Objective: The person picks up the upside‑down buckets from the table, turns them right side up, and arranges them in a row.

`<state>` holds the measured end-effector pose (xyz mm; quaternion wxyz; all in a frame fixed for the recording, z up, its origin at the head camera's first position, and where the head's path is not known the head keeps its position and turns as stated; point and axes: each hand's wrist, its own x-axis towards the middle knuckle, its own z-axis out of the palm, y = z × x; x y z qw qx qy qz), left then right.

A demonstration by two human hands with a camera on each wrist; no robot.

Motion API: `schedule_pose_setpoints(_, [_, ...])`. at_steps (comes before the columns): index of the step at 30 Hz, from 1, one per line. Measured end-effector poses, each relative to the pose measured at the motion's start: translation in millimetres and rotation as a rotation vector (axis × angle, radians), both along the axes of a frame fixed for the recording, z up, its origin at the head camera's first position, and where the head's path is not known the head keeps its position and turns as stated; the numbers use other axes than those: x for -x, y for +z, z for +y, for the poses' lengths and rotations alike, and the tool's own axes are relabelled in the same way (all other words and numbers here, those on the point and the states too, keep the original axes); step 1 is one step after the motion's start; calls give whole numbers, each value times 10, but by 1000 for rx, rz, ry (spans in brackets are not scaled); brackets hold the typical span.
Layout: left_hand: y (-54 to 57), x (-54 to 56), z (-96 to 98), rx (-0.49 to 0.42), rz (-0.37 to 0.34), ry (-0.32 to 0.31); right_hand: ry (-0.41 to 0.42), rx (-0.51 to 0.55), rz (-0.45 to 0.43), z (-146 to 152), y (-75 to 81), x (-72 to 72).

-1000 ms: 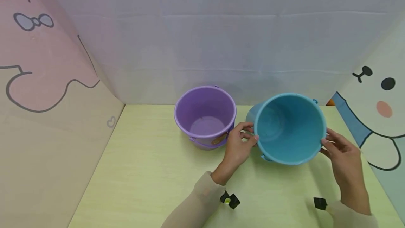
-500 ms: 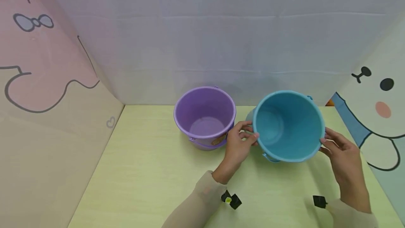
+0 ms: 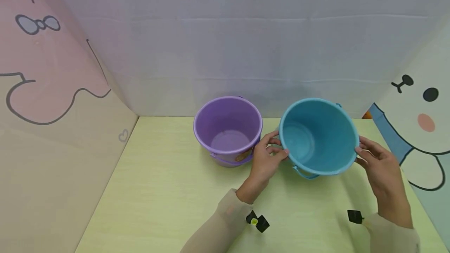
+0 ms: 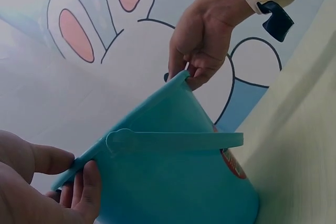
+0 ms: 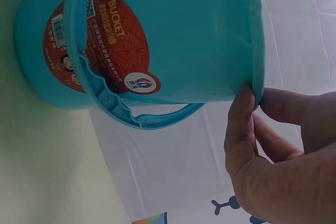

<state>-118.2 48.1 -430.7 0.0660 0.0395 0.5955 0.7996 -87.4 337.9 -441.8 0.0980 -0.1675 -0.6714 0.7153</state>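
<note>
A turquoise bucket (image 3: 318, 139) tilts toward me at the right of the table, its mouth facing the head camera and its inside bare. My left hand (image 3: 265, 159) pinches the rim on the left side, thumb on one face and fingers on the other. Across from it, my right hand (image 3: 381, 167) pinches the rim's right side. The bucket's handle (image 4: 178, 141) hangs off its side in the left wrist view. In the right wrist view a red oval label (image 5: 100, 40) shows on the bucket's wall. Just left of my left hand stands a purple bucket (image 3: 228, 128).
The pale yellow-green table (image 3: 158, 190) meets a white cloth wall (image 3: 225, 50) behind the buckets. Side panels with cartoon animals stand at left (image 3: 52, 128) and right (image 3: 422, 136). Black tags hang by both sleeves.
The turquoise bucket has turned between my hands and tipped somewhat more upright, shifting slightly left and back. Its handle shows more below the rim. The purple bucket has stayed put.
</note>
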Motion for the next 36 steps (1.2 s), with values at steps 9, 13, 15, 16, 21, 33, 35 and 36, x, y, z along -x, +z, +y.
schedule_pose_setpoints(9, [30, 15, 8, 30, -55, -3, 67, 102, 79, 3, 51, 71])
schedule_pose_setpoints(13, [28, 30, 18, -3, -92, -3, 86, 137, 81, 10, 63, 110])
schedule_pose_setpoints(15, [22, 41, 24, -27, -113, -1, 101, 150, 83, 16, 71, 128])
schedule_pose_setpoints(16, [20, 48, 27, -39, -121, 0, 109, 152, 84, 20, 75, 137])
schedule_pose_setpoints(21, [18, 78, 36, -99, -155, -2, 134, 146, 60, 39, 98, 184])
schedule_pose_setpoints(33, [20, 132, 60, -169, -200, -3, 180, 138, -16, 109, 141, 285])
schedule_pose_setpoints(35, [15, 136, 63, -174, -203, -4, 180, 130, -33, 112, 147, 299])
schedule_pose_setpoints(36, [14, 139, 65, -177, -204, -3, 181, 129, -38, 113, 149, 307])
